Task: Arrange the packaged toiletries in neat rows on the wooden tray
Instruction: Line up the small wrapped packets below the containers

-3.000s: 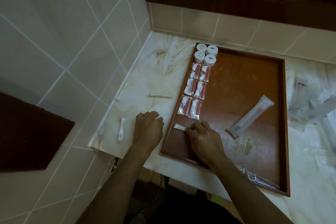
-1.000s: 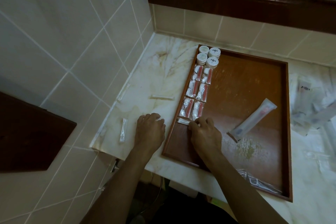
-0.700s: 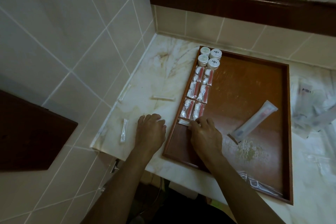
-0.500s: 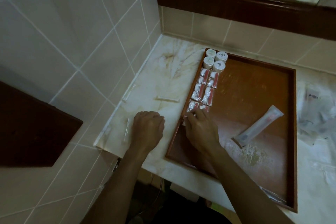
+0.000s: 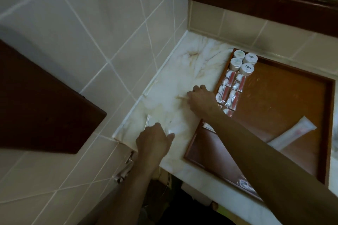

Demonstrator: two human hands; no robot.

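Observation:
The wooden tray [image 5: 274, 97] lies on the marble counter. Several round white jars [image 5: 243, 62] stand in its far left corner, with two columns of red-and-white packets [image 5: 230, 89] below them. A small white packet [image 5: 207, 125] lies on the tray, partly under my right forearm. A long tube pack [image 5: 292, 133] lies askew on the right. My right hand [image 5: 199, 98] reaches left off the tray and pinches a slim packet [image 5: 181, 97] on the counter. My left hand [image 5: 155, 139] rests on the counter with loosely curled fingers, beside another clear packet [image 5: 148, 121].
Tiled walls close the counter [image 5: 182, 71] at left and back. A dark wooden frame [image 5: 256, 5] runs above the back tiles. A clear packet [image 5: 245, 184] lies at the tray's near edge. A dark panel [image 5: 36, 106] hangs left of the counter.
My right hand left the small white packet on the tray below the red-and-white columns and crossed left to the slim packet on the counter. The view swung left.

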